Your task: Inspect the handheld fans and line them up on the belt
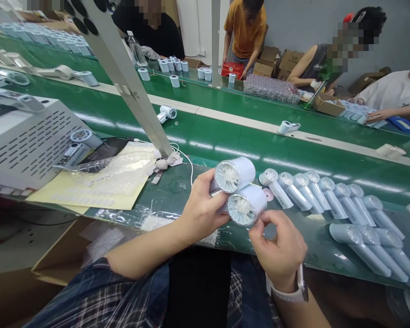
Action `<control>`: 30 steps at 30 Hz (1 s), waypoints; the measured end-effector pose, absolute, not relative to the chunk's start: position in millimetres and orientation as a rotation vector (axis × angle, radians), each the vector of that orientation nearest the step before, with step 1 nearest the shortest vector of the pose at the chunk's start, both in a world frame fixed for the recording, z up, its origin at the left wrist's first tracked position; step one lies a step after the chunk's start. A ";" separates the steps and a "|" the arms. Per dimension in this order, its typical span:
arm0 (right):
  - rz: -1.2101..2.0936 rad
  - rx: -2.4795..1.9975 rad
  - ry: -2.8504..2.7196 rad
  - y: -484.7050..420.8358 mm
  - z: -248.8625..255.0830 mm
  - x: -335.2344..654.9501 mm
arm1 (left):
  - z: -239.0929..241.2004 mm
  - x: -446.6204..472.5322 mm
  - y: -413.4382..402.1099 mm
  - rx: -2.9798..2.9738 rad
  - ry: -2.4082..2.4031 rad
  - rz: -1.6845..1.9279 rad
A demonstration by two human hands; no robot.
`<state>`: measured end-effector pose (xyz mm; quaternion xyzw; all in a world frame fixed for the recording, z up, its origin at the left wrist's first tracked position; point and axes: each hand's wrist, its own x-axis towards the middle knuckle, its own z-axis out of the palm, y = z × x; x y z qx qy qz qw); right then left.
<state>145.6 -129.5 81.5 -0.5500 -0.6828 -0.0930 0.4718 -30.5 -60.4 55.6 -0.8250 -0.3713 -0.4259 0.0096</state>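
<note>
Two at once: gripping pale-blue devices (243, 171) in the left hand (205, 204), stacked head over head, above the near edge of the green bench (307, 233). Pinching the lower device (254, 202) at its rim with the right hand (280, 248), perhaps by clear film, too fine to tell. Holding both just left of rows of similar devices (336, 203).

l hand (205, 205) w/ 2 lt-blue devices (246, 202)

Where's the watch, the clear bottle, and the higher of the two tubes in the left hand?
Watch (287, 295), head view: on its pale strap.
Clear bottle (136, 49), head view: on its side.
Higher tube (232, 176), head view: on its round end.
</note>
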 end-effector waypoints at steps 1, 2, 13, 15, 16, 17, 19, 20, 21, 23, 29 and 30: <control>-0.225 -1.347 -1.672 -129.7 81.4 145.7 | 55.4 -29.8 -60.5 -2.581 -1.165 -1.330; -0.222 -1.348 -1.671 -129.9 81.1 145.8 | 55.2 -29.1 -60.5 -2.585 -1.167 -1.331; -0.203 -1.353 -1.661 -134.6 79.6 147.6 | 55.8 -26.7 -60.1 -2.598 -1.108 -1.383; -0.198 -1.345 -1.659 -134.7 78.8 147.7 | 56.6 -26.3 -60.2 -2.605 -1.104 -1.380; -0.195 -1.342 -1.657 -134.6 78.4 147.8 | 56.9 -26.2 -60.3 -2.608 -1.107 -1.377; -0.190 -1.341 -1.655 -134.4 78.1 147.8 | 57.2 -26.1 -60.3 -2.611 -1.112 -1.375; -0.183 -1.333 -1.648 -133.8 77.9 148.0 | 57.8 -26.2 -60.4 -2.621 -1.121 -1.367; -0.180 -1.327 -1.646 -133.5 78.1 148.0 | 57.9 -26.4 -60.5 -2.628 -1.126 -1.363; -0.178 -1.321 -1.644 -133.3 78.2 148.1 | 58.1 -26.6 -60.5 -2.637 -1.132 -1.356; -0.166 -1.318 -1.639 -133.5 78.1 148.6 | 58.1 -27.1 -60.6 -2.655 -1.150 -1.343; 0.005 -1.319 -1.564 -136.1 72.5 152.2 | 57.5 -26.8 -59.6 -2.723 -1.205 -1.338; 0.103 -1.301 -1.521 -135.9 71.7 152.9 | 57.2 -26.7 -58.8 -2.755 -1.228 -1.343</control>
